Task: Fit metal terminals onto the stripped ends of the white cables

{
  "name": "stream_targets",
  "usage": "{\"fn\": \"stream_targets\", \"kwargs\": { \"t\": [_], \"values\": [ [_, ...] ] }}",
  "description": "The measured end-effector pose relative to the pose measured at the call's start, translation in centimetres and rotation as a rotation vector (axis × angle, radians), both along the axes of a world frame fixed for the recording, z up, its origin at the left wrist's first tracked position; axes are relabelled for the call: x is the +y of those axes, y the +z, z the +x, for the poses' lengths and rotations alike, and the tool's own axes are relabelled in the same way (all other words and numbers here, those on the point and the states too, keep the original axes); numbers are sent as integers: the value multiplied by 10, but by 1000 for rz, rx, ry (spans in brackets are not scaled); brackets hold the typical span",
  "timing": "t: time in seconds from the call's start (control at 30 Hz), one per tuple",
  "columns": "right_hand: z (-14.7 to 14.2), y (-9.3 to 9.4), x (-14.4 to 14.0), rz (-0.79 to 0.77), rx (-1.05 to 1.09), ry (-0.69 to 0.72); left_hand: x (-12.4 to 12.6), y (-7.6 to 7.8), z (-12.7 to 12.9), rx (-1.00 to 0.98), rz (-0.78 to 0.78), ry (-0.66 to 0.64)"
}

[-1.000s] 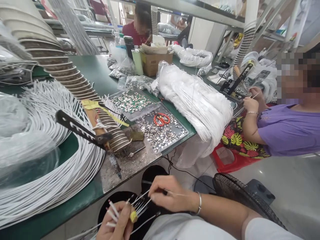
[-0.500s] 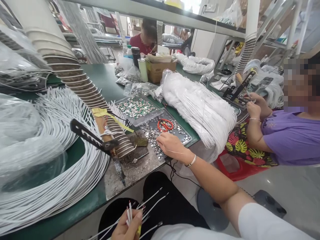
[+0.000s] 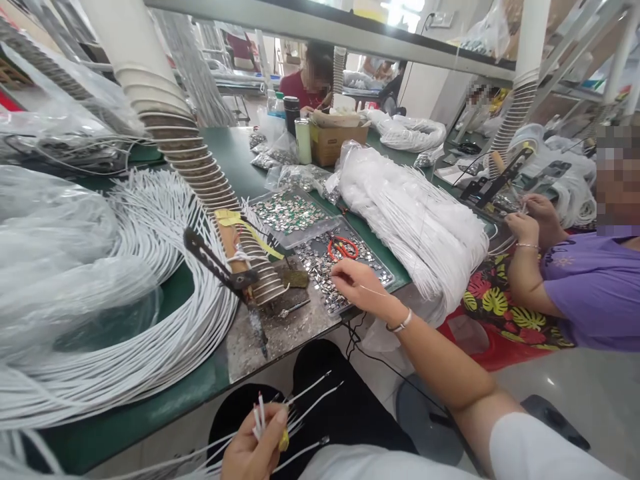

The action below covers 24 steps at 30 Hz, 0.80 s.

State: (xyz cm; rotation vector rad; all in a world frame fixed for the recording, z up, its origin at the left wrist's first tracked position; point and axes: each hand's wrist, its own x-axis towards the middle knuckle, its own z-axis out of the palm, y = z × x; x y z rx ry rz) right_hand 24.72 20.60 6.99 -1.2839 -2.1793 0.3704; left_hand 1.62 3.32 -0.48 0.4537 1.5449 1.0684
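My left hand (image 3: 256, 443), low in the view above my lap, is closed around several thin white cables (image 3: 320, 398), whose bare or tipped ends stick out past the fingers. Something yellow shows beneath the thumb. My right hand (image 3: 361, 288) hovers over the near side of a clear tray (image 3: 393, 275) of small shiny metal pieces (image 3: 320, 277). Its fingers are pinched together; whatever is between them is hidden. A thin pale strand lies across the back of this hand. Red-handled pliers (image 3: 345, 248) rest in the same tray.
A soldering iron (image 3: 257, 327) is fixed beside a ribbed hose (image 3: 215, 180). White cable bundles lie left (image 3: 200, 333) and right (image 3: 415, 220). Behind is a tray of small green-and-silver parts (image 3: 287, 212), with a cardboard box (image 3: 330, 143) beyond. A co-worker in purple sits at right.
The whole view has shifted, so the bench appears further right. My right hand's fingers have drawn in slightly at the metal pieces. My left hand keeps its hold on the cables.
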Motion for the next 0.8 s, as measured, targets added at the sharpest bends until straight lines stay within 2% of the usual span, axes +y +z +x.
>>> {"fn": "stream_targets", "kwargs": {
  "t": [0.07, 0.13, 0.2, 0.27, 0.37, 0.47, 0.67, 0.8],
  "values": [
    [-4, 3, -24, -95, 249, 10, 2, 14, -2, 11, 36, -45],
    [-12, 2, -52, -273, 457, 95, 4, 26, -6, 44, 77, -121],
    [-24, -5, -79, -455, 556, 182, 6, 36, -9, 94, 103, -222],
    [-37, -13, -102, -562, 607, 221, 7, 43, -11, 126, 130, -304],
    [-53, -25, -124, -617, 682, 212, 5, 46, -11, 137, 191, -365],
    [-61, -30, -135, -646, 747, 173, 1, 42, -10, 135, 242, -404],
    [-62, -30, -141, -616, 752, 182, -5, 38, -7, 126, 257, -331],
    [-61, -29, -144, -636, 748, 182, -7, 37, -7, 117, 267, -343]
  ]
}}
